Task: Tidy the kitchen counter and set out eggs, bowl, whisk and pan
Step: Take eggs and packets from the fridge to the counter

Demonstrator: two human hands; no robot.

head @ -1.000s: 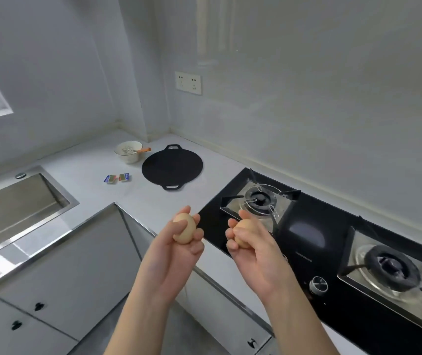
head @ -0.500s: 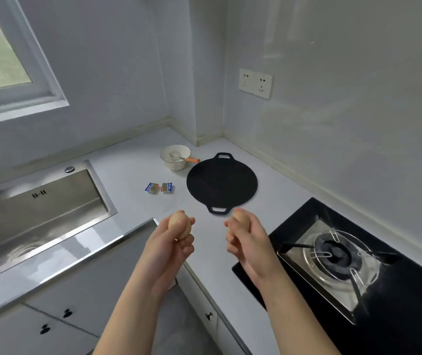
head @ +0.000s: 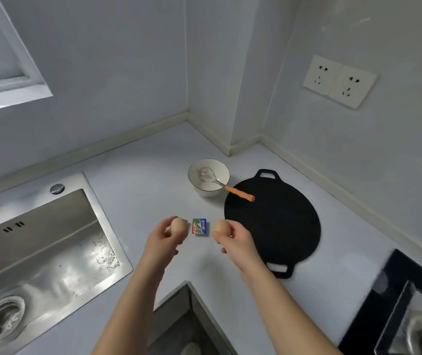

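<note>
Holding: left hand [head: 165, 238] has its grip closed round one egg [head: 178, 226]; right hand [head: 233, 240] likewise round the other egg [head: 221, 228].
Beyond the grips: bowl [head: 208, 177] with whisk [head: 220, 183], pan [head: 272, 222] to the right, packet [head: 199, 227] between them.
Advice: lower both gently onto the bare desk [head: 138, 180], settling each before letting go so neither rolls.

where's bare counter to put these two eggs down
The widest free patch of counter lies between the sink, the back wall and the bowl. Another runs between the pan and the right wall. It is crowded around the packet, between the left hand and right hand.
</note>
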